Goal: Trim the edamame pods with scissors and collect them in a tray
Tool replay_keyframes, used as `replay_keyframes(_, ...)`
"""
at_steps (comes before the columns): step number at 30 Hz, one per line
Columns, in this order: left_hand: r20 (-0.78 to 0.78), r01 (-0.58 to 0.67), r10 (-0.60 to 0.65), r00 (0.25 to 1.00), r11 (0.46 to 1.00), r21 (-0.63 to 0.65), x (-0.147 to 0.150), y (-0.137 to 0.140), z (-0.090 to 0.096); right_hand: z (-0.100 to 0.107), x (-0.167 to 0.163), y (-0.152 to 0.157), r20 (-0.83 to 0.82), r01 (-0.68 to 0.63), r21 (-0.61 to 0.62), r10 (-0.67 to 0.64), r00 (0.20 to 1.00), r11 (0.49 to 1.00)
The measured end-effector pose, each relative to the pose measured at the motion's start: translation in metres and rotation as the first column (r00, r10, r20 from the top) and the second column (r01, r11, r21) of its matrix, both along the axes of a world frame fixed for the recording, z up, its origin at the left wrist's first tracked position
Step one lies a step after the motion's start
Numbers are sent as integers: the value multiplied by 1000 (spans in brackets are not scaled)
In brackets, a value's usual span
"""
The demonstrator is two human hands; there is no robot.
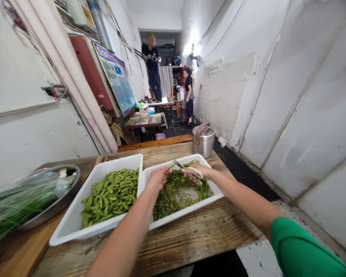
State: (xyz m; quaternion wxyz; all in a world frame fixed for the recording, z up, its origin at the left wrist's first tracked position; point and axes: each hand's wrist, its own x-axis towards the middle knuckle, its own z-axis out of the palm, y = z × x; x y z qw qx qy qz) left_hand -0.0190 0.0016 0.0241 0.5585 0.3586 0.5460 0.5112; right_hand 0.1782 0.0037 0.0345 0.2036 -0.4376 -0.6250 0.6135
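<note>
Over the white tray, our left hand pinches a pod; to its right, our right hand grips scissors, blades slanting leftward beside it.

Both bare arms stretch forward, left hand pinching with fingertips, right hand curled.

The table lies free before the right tray, whose far right corner a steel canister crowds.
</note>
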Motion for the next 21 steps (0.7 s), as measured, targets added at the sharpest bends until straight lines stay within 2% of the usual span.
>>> replay_keyframes(10,-80,11,-9,997,1000,27,2,-3,-3,-4,-7,-8,29,-47,42,46,999,998)
replay_keyframes(15,-104,5,-9,994,999,-38,3,-8,-3,-10,-5,-9,39,-72,39,70,997,997)
replay_keyframes(19,-114,-60,46,992,991,-123,2,-6,-5,-13,-4,-7,111,-117,67,109,988,991)
replay_keyframes(21,-150,-92,74,986,989,-119,1,-4,-8,-14,-4,-7,159,-123,87,108,981,989)
